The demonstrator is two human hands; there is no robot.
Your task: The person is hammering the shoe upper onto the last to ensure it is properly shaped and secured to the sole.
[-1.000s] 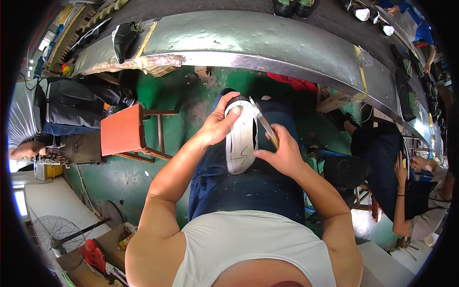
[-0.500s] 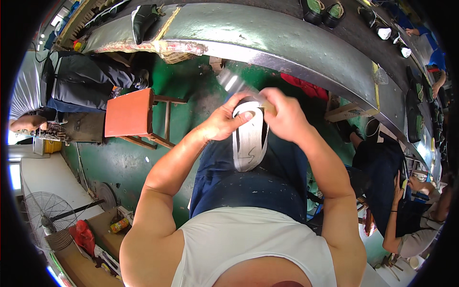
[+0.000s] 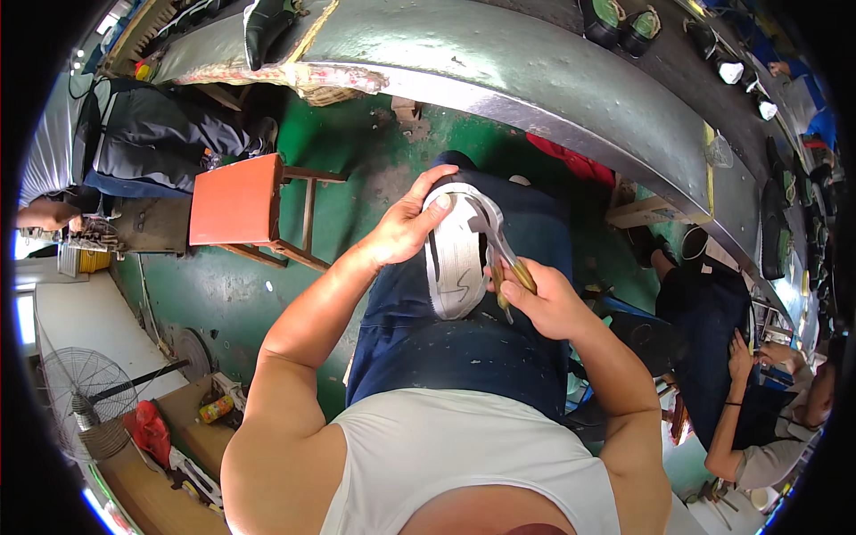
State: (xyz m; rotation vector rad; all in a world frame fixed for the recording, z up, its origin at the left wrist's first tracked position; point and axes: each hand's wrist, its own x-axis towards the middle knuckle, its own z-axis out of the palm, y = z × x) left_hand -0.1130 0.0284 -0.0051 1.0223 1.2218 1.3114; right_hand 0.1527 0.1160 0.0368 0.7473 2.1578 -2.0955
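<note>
A shoe [image 3: 457, 259] lies bottom up on my lap, its pale underside toward me with a dark scrawled mark near the heel. My left hand [image 3: 408, 228] is closed around its far left edge, thumb pressed on the underside. In my right hand [image 3: 541, 299] are metal pincers [image 3: 501, 248] with yellowish handles. Their jaws reach over the right edge of the shoe's far half. Whether they pinch any material I cannot tell.
A long metal-topped bench [image 3: 499, 62] curves across the far side, with dark shoes [image 3: 620, 25] on it. An orange-topped stool [image 3: 236, 201] stands on the left. Other people sit at both sides. A wire fan [image 3: 85, 392] is at lower left.
My right hand has come back toward me from the shoe's far end, with the pincers swung round to its right side. My left hand keeps hold of the shoe.
</note>
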